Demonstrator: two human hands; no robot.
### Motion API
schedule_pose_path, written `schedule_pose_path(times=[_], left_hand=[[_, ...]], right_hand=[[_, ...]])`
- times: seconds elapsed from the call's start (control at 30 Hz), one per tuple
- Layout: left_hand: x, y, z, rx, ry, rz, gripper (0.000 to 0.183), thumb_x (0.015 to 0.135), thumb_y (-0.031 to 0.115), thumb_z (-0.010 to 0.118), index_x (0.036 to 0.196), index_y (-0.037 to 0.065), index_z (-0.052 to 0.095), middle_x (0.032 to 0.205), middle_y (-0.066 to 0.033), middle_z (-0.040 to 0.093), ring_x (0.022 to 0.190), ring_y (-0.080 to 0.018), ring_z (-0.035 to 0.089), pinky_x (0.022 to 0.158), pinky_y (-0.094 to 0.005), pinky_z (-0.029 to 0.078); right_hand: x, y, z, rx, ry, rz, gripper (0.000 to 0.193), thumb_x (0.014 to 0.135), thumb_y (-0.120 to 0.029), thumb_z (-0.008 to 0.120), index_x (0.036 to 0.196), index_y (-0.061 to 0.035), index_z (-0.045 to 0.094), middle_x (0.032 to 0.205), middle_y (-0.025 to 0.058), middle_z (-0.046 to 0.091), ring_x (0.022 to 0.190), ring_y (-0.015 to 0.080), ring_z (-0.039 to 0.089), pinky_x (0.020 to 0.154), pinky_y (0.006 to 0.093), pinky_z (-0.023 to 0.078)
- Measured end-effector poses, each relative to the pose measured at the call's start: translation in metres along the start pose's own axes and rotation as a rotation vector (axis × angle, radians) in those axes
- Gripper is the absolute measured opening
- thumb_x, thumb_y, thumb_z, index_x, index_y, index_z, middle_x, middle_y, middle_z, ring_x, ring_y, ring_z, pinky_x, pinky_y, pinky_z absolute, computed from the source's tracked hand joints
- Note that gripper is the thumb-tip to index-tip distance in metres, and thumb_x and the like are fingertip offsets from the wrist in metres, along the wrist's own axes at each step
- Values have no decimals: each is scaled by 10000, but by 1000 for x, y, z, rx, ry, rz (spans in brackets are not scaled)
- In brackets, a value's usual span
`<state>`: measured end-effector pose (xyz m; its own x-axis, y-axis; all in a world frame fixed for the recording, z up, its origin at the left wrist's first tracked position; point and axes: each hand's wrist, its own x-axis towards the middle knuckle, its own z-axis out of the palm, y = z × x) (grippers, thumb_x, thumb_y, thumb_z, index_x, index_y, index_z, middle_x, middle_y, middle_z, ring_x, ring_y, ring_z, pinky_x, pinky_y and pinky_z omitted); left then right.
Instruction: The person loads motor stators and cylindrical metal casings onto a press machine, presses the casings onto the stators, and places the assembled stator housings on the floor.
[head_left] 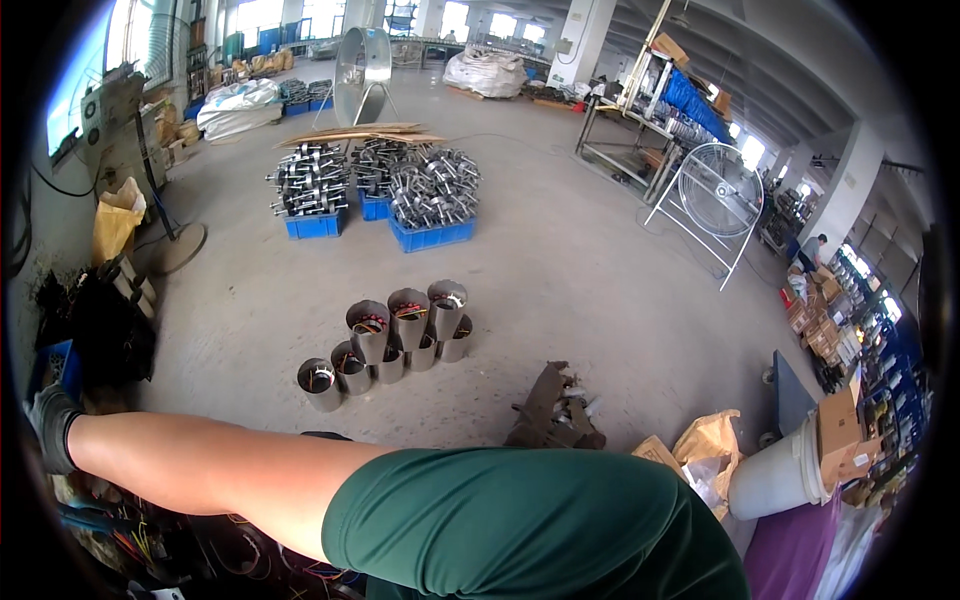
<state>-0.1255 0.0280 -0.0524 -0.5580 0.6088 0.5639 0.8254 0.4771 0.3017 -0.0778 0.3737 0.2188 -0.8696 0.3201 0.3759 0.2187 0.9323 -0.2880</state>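
Observation:
My right arm, in a short green sleeve, stretches across the view to the left edge. The right hand wears a dark grey glove, and its fingers are too cut off by the rim to read. It is next to a blue bin by the wall. Beneath the forearm lie dark round parts with coloured wires, partly hidden by the arm. My left hand is out of the picture. On the floor beyond the arm, several open metal cylinders with red and orange wires inside stand in two stacked rows.
Blue crates heaped with metal shafted rotors stand on the floor ahead, cardboard behind them. Large fans stand right and far. Brown rags lie past my sleeve. At right are a white bucket, cartons and a distant person.

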Motion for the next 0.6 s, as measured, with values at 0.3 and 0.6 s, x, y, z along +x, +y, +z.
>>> schedule_pose_path(times=[0.3, 0.6], left_hand=[[14, 45, 12, 76, -174, 49, 524, 974, 455, 618, 1347, 86, 623, 1332, -226, 630, 1236, -386, 587, 1056, -488, 487], [11, 63, 16, 179, -310, 31, 528, 915, 446, 699, 1328, 126, 629, 1302, -223, 639, 1220, -409, 581, 1047, -519, 484]], right_hand=[[-74, 22, -25, -31, -18, 143, 591, 808, -552, 527, 1025, -65, 783, 1066, 265, 731, 1060, 450, 679, 969, 613, 472], [-108, 58, -11, -108, -27, 105, 819, 856, -719, 533, 1217, -14, 739, 1380, 234, 638, 1255, 376, 593, 960, 464, 504]])
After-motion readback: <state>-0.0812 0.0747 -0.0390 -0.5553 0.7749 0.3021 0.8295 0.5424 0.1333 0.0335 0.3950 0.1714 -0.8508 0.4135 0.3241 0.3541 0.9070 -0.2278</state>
